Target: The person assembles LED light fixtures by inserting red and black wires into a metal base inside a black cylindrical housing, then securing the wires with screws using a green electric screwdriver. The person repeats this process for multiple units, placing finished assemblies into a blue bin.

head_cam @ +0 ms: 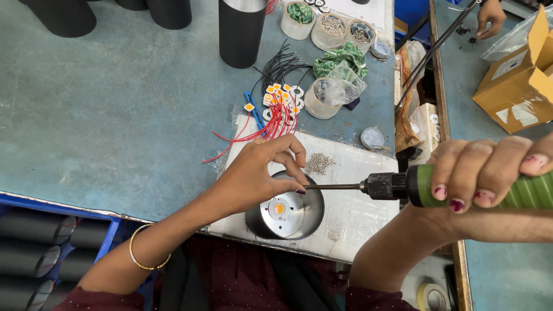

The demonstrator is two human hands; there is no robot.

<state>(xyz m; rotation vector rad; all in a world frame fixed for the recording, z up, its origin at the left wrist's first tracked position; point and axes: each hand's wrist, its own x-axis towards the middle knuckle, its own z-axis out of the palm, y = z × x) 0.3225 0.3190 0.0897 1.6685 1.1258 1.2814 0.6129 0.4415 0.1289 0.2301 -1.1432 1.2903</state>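
Centre frame: your left hand [262,173] pinches the bit [333,186] to steady it over the housing [285,210]; your right hand [489,173] wraps the driver [420,185].

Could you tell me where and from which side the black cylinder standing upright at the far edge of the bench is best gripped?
Probably around the black cylinder's smooth side wall, below the silvery rim at its top. It stands upright with bare bench to its left, so coming from that side looks easiest; on its right lie black wires and small round tubs of parts, which a reaching hand might knock.
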